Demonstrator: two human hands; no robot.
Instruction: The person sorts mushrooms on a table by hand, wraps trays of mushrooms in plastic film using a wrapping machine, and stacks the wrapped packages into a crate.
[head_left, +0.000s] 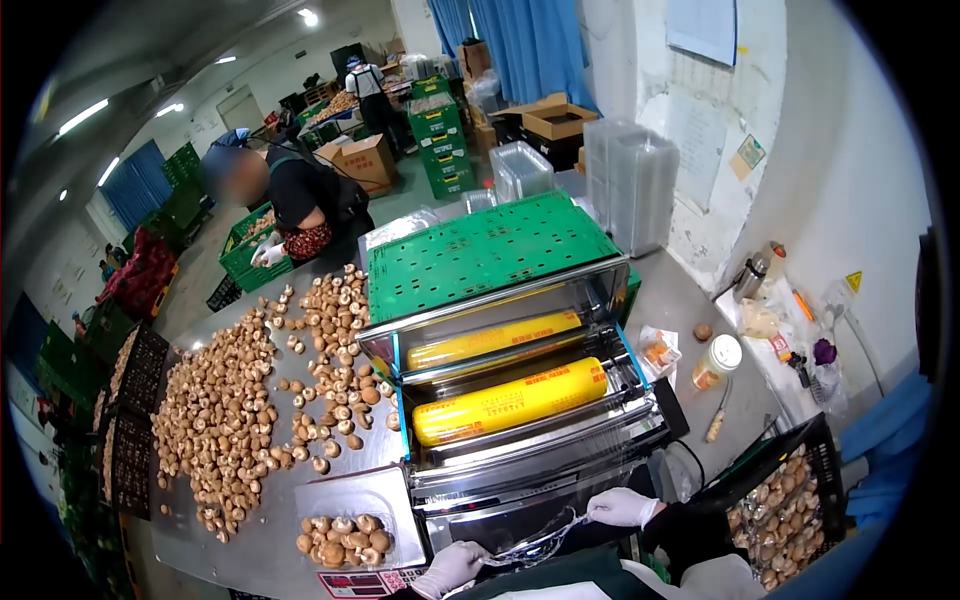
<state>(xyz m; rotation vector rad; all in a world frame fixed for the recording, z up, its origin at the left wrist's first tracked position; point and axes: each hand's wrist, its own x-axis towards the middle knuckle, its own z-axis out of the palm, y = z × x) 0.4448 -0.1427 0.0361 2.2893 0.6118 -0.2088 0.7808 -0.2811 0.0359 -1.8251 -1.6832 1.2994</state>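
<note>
Film (538,545), clear and crumpled, extends between the operator's two white-gloved hands at the front edge of the wrapping machine (480,480). The left hand (452,568) is closed on the film's left end, beside the scale display (352,584). The right hand (622,507) pinches the opposite end between its fingers, farther forward than the left. Whether the film encloses anything cannot be told.

The machine carries two yellow rolls: a front roll (510,402) and, behind it, a rear roll (495,340). Left of the machine, the scale pan (355,487) supports a cluster of brown mushrooms (343,541). A large mushroom pile (215,420) covers much of the metal table (275,520) farther left, with loose pieces scattered between pile and machine.

A green crate (485,250) stands directly behind the machine, its perforated face upward. To the right, a white-lidded jar (717,360) stands near a tool with a pale handle (715,427). A black crate (828,450) beside the right arm contains mushrooms under clear wrap (785,520). Across the table, another person (300,200) bends over a green crate of mushrooms.
</note>
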